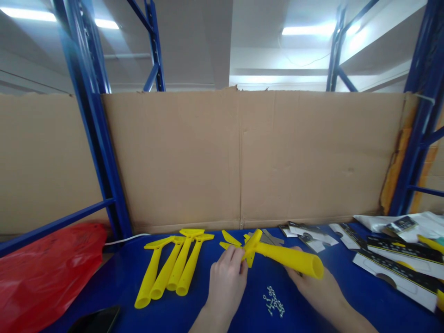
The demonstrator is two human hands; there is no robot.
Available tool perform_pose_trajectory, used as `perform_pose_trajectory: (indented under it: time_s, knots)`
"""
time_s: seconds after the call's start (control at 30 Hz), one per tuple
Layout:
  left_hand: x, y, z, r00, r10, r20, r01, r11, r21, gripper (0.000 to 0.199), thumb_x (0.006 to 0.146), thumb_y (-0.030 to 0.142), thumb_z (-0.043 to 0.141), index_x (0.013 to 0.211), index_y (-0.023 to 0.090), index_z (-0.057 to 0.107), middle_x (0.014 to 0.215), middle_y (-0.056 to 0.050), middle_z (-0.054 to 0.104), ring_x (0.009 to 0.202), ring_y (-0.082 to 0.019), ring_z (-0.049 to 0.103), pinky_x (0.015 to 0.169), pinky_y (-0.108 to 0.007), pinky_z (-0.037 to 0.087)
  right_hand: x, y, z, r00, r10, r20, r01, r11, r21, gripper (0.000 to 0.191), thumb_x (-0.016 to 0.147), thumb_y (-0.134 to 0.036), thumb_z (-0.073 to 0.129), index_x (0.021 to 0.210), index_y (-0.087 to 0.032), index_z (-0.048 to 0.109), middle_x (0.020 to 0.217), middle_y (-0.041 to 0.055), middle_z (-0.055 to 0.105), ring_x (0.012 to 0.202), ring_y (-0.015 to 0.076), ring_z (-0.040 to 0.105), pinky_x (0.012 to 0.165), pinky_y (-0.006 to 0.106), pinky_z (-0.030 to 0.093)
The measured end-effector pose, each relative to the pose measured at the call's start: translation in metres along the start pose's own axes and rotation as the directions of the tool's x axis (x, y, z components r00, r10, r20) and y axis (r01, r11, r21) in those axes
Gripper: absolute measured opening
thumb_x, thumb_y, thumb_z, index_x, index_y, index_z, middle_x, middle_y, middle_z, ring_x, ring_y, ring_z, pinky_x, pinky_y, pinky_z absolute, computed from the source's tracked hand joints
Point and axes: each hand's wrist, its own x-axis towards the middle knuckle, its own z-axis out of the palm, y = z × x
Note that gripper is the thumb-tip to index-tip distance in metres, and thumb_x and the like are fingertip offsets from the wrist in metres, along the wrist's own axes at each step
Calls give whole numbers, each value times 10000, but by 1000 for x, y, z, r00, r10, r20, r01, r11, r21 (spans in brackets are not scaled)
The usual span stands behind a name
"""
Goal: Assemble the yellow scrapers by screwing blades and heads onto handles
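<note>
A yellow plastic scraper handle lies slantwise above the blue table, its hollow round end toward me at the right. My left hand is closed on its wide head end. Behind and beneath the tube, my right hand grips it; the handle hides most of those fingers. Loose yellow head pieces lie just beyond my left hand, by flat grey blades. Between my wrists sits a small pile of screws and nuts. Several more yellow scraper handles rest in a row at the left.
Black-and-white printed cards and a clear plastic bag spread over the right side. A red plastic bag and a dark phone are at left. Cardboard walls the back of the blue table, between blue rack posts.
</note>
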Motion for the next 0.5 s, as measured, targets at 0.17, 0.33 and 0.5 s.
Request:
perform_pose_trajectory:
  time_s: [0.17,0.33,0.5]
  knots:
    - [1,-1,-3,997,70,21,-72,994,87,204,719,17,524,734,210,589,742,-5,644,698,-167,644,517,-210,439,0,2,2,992,-103,-67,89,979,-186,182,801,-246,486,907,-251,634,855,65,693,857,272,626,703,357,479]
    - [2,-2,-5,994,95,60,-104,981,162,200,751,25,514,740,214,577,744,0,613,716,-150,623,493,-200,409,7,-6,-18,988,-63,-139,59,998,-33,216,773,-367,528,883,-238,661,763,62,673,793,271,621,707,366,470]
    - [3,-3,-8,978,203,39,-207,955,213,165,783,56,516,767,208,580,741,-7,611,713,-158,610,499,-207,433,9,-22,-35,968,205,146,-252,793,554,502,773,-654,410,783,-201,628,519,-12,531,432,143,485,435,267,360]
